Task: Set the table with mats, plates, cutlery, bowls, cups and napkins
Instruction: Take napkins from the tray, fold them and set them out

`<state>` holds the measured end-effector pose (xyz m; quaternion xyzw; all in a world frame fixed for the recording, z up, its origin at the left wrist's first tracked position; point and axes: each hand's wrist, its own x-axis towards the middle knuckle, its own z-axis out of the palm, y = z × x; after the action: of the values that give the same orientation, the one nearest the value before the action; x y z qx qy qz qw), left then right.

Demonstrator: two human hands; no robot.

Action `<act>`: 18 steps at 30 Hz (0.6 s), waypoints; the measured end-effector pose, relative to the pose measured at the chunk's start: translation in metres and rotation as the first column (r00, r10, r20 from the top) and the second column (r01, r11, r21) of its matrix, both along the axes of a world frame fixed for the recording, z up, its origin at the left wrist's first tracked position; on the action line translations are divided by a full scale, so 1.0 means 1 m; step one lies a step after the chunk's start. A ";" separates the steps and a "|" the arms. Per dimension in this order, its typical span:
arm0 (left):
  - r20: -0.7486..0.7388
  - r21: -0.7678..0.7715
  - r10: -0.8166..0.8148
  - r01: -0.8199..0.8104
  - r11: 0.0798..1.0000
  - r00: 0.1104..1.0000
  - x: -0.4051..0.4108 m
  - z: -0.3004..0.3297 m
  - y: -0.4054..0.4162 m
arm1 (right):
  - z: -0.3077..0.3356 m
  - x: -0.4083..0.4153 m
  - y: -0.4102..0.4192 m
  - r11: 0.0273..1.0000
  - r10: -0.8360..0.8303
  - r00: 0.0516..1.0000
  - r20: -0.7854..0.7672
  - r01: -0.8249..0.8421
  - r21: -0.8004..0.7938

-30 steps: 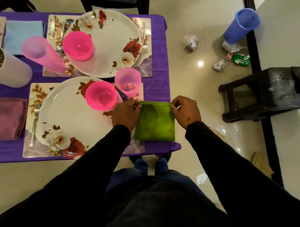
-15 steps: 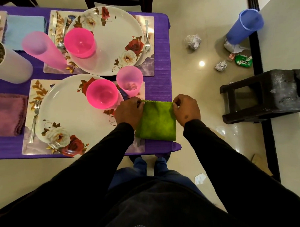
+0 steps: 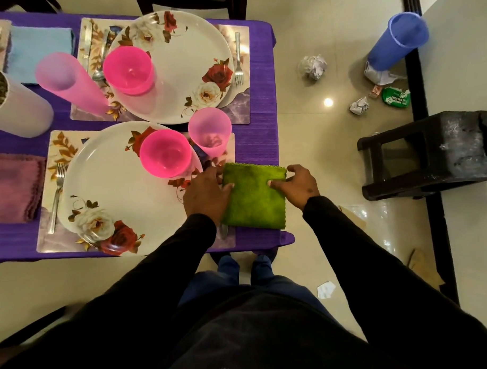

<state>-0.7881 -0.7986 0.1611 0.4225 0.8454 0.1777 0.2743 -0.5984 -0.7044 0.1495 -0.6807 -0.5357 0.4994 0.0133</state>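
We work at the near right corner of the bench (image 3: 263,145), covered in a purple cloth, where two places are laid and ours is nearly dressed. The near floral plate (image 3: 112,189) sits on its placemat (image 3: 45,241) with a fork (image 3: 56,196) to its left; a bright pink bowl (image 3: 165,153) stands on the plate's far rim, and a paler pink cup (image 3: 210,131) just beyond it. What we are handling is the green napkin (image 3: 255,197), folded into a square and lying flat on the cloth just right of the placemat, its left edge overlapping the mat where a knife tip (image 3: 224,231) peeps out beneath. Our left hand (image 3: 205,195) rests at the napkin's left side, thumb laid on the cloth and the other fingers curled loosely beside it; our right hand (image 3: 299,186) pinches the far right corner, thumb on top and forefinger curled round the edge. To finish well, we judge we should draw the far edge taut between both hands, square it with the bench edge and the mat's side, then press the fold down before letting go. The risks are small: the napkin lies near the bench's right edge, so a careless tug could slide it off, and the left wrist is close to the plate rim.
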 end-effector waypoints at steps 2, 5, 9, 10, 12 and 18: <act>0.000 -0.050 0.000 0.000 0.999 1.000 0.002 -0.001 -0.003 | -0.003 0.002 -0.003 0.997 -0.048 0.999 -0.017 0.047 -0.065; 0.015 -0.092 0.011 -0.009 0.996 1.000 0.005 -0.001 -0.004 | -0.009 0.006 -0.005 0.990 -0.113 0.992 -0.062 0.107 -0.096; 0.067 -0.115 0.049 -0.041 0.993 0.997 0.007 0.000 -0.003 | -0.004 0.007 -0.011 0.991 -0.108 0.990 -0.095 0.100 -0.084; 0.085 -0.114 0.054 -0.044 0.992 0.995 0.007 0.000 -0.003 | -0.003 0.008 -0.013 0.991 -0.116 0.989 -0.094 0.109 -0.076; 0.112 -0.100 0.042 -0.031 0.994 0.993 0.010 0.001 -0.004 | 0.000 0.008 -0.015 0.991 -0.129 0.987 -0.098 0.124 -0.050; 0.139 -0.090 -0.013 0.026 0.996 0.990 0.019 -0.002 -0.013 | 0.012 0.009 -0.018 0.996 -0.079 0.993 -0.084 0.083 0.041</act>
<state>-0.7693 -0.8121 0.1588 0.4043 0.8274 0.1650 0.3532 -0.5899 -0.7227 0.1613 -0.6801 -0.5176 0.5142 0.0708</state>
